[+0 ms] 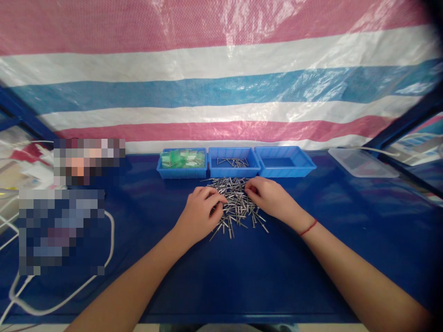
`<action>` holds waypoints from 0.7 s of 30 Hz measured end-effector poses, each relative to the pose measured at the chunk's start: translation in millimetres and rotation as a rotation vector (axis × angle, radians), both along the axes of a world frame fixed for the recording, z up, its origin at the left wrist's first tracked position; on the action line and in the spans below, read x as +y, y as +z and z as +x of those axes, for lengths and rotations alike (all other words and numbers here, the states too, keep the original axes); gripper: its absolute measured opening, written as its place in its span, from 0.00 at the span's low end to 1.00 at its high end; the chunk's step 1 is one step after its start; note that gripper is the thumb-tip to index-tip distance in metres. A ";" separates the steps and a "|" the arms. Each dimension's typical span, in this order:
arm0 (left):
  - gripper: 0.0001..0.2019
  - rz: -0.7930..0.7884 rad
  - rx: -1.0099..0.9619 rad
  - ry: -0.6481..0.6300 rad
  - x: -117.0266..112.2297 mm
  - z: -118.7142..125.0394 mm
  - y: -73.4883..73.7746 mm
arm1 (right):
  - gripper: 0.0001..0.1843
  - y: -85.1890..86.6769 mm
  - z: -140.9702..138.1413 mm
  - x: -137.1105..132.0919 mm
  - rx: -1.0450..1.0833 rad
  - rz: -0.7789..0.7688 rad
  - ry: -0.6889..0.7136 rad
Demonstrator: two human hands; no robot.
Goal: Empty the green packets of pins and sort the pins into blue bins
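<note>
A plastic sheet (207,94) striped in pinkish red, white and blue is hanging behind a glossy blue tabletop (242,286), catching crinkled glare; dark blue frame posts (408,109) are slanting at both sides, and a pale strip (148,328), possibly floor, is showing below the near edge

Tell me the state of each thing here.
Thin silver metal pins: loosely heaped.
Left blue plastic bin: holding green packets.
Middle blue plastic bin: holding pins.
Right blue plastic bin: upright.
Translucent plastic piece: lying flat.
White cord: looped.
Left hand: loosely curled.
Right hand: curled.
</note>
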State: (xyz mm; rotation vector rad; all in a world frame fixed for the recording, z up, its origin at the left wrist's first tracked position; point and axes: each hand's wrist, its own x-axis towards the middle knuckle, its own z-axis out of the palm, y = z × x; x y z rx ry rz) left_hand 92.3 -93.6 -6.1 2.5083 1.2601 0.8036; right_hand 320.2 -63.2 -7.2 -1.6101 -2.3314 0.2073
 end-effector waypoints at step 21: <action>0.11 0.016 -0.144 -0.071 -3.2 1.3 8.4 | 0.08 24.5 -27.7 -33.5 0.755 -0.007 0.275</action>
